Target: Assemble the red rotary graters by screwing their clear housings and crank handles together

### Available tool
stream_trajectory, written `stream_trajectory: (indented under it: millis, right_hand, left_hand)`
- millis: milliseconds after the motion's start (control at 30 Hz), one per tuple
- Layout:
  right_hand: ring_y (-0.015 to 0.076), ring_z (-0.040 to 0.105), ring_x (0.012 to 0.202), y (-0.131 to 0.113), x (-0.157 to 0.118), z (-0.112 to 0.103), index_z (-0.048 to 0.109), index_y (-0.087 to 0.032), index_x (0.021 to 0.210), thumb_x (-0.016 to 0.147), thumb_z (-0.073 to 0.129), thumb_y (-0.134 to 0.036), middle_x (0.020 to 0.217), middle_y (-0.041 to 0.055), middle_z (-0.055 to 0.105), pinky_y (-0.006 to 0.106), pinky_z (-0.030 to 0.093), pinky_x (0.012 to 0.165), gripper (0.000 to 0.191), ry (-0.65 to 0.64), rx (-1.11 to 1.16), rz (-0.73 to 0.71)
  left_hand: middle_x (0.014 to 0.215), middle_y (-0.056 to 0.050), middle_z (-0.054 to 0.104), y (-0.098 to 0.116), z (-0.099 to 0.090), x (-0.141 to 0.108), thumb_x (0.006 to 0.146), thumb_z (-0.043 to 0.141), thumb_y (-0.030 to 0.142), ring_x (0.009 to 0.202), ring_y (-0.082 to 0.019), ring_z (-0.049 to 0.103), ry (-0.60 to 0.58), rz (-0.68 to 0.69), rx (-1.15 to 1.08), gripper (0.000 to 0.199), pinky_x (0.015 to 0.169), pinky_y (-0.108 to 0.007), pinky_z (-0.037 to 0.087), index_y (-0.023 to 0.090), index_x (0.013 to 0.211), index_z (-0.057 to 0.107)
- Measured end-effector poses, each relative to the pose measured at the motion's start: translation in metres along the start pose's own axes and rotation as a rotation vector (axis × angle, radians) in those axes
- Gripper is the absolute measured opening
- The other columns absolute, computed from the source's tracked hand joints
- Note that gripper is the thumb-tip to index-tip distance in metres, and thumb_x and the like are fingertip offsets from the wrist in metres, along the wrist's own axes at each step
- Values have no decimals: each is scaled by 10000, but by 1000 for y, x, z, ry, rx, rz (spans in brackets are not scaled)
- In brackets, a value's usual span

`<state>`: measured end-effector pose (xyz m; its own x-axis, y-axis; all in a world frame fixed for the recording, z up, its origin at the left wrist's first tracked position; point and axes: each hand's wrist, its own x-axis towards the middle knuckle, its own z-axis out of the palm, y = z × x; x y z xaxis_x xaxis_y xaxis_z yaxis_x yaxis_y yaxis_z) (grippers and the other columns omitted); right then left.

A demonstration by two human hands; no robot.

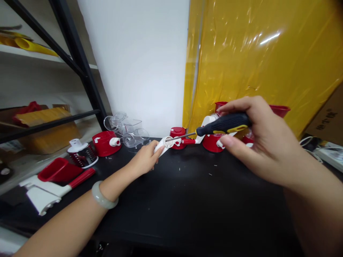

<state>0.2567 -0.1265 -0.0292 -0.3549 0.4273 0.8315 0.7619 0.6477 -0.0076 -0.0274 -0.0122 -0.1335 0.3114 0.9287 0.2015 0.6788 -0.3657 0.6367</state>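
My left hand point(147, 156) is closed round a white plastic part point(160, 147) with a round open end, held above the black table. The shaft of a screwdriver point(223, 124) points left, its tip at or inside that round end; the exact contact is too small to tell. The screwdriver has a dark blue handle with yellow inlays. My right hand point(264, 142) grips the handle's rear end, thumb below and fingers above, with the palm side partly hidden. Behind the white part stands a small red housing point(178, 132). Several tiny screws point(210, 174) lie on the table point(171, 207).
At left are a red housing point(103, 143), a grater drum point(82, 154), a red hopper point(59, 169) and a white frame point(44, 194). Clear plastic parts point(128, 132) stand behind. Another red housing point(211, 143) is at back right, near a white power strip point(329, 157). Black shelving point(72, 39) rises at left.
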Motion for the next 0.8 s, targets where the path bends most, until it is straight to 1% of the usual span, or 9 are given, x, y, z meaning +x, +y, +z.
stream_trajectory:
  millis: [67, 133, 233, 300, 433, 500, 567, 667, 800]
  right_hand:
    - [277, 618, 664, 0, 0, 2, 618, -244, 1056, 966, 472, -653, 764, 55, 617, 380, 482, 580, 444, 58, -192, 85]
    - [255, 580, 581, 1, 0, 2, 642, -238, 971, 994, 434, -633, 648, 33, 550, 360, 454, 547, 447, 66, -284, 112]
    - [279, 642, 826, 5, 1, -1, 635, -276, 1053, 1009, 499, -394, 912, 70, 609, 404, 535, 693, 186, -19, -124, -23]
    - [296, 622, 1048, 6, 1, -1, 587, -311, 1145, 981, 515, -285, 1130, 76, 585, 450, 553, 850, 180, -42, 41, -98]
    - [318, 621, 1107, 2, -1, 1, 513, -309, 1240, 965, 562, -380, 1202, 88, 602, 483, 554, 892, 288, 18, 99, -25]
    - [325, 669, 974, -1, -2, 2, 548, -284, 1204, 975, 530, -525, 1075, 94, 656, 456, 565, 767, 333, 46, -39, 18]
    - [310, 682, 768, -3, -2, 2, 607, -267, 1068, 993, 431, -639, 789, 65, 651, 401, 529, 624, 418, 60, -227, 56]
    - [275, 628, 593, -1, -2, -1, 625, -260, 911, 1016, 373, -649, 570, 29, 546, 347, 460, 539, 476, 17, -371, 84]
    - [293, 658, 863, 5, 0, -5, 589, -308, 1095, 1007, 501, -423, 1002, 65, 650, 410, 532, 692, 169, -60, -125, -63]
  left_hand:
    - [635, 20, 626, 0, 0, 0, 960, 409, 613, 433, -173, 607, -1, -1, 8, 398, 439, -261, 449, 226, 961, 502]
    - [637, 20, 627, 0, 0, 0, 960, 408, 612, 432, -175, 610, -1, -7, 12, 398, 438, -263, 452, 226, 965, 502]
    - [634, 23, 625, 0, 0, 1, 962, 405, 613, 433, -175, 613, 5, -9, 14, 394, 438, -263, 453, 229, 950, 494]
    - [631, 26, 623, -1, 0, 0, 961, 406, 616, 433, -176, 611, 10, -12, 13, 392, 437, -264, 451, 232, 939, 484]
    - [638, 29, 625, -1, 0, 0, 966, 397, 619, 439, -174, 612, -2, 0, 12, 391, 450, -266, 457, 236, 918, 462]
    - [642, 26, 627, -1, 0, 0, 967, 395, 618, 442, -174, 615, -7, 6, 15, 393, 451, -265, 456, 235, 912, 462]
    - [642, 24, 626, -1, 1, 0, 964, 404, 615, 441, -178, 616, -5, 2, 15, 390, 443, -266, 450, 234, 920, 470]
    - [642, 23, 626, -2, 0, 1, 962, 412, 608, 439, -176, 616, 0, -5, 11, 382, 444, -265, 449, 232, 920, 472]
    - [637, 25, 624, 0, -1, 1, 960, 411, 603, 437, -173, 610, 8, -20, 16, 377, 449, -267, 449, 233, 913, 471]
